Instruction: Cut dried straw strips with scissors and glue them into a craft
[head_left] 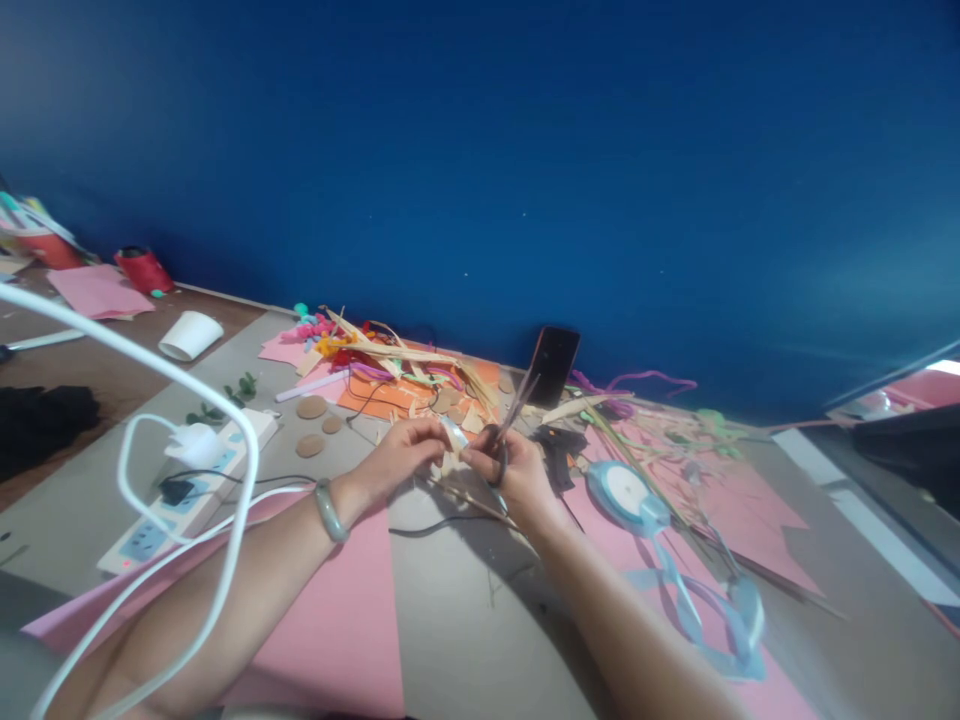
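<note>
My right hand is closed round a pair of scissors, whose blades point up and away from me. Close to its left, my left hand, below a pale green bangle, has its fingers curled in a pinch. A small whitish-blue strip shows between the two hands; blur hides exactly which fingers touch it. Tan scraps lie just beyond the fingertips. Behind the scissors a dark phone leans upright against the blue wall.
A power strip with a looping white cable crosses the left side. Pink paper lies under my left arm. Right of my right hand is a spool of light blue ribbon. A white cup lies tipped at far left.
</note>
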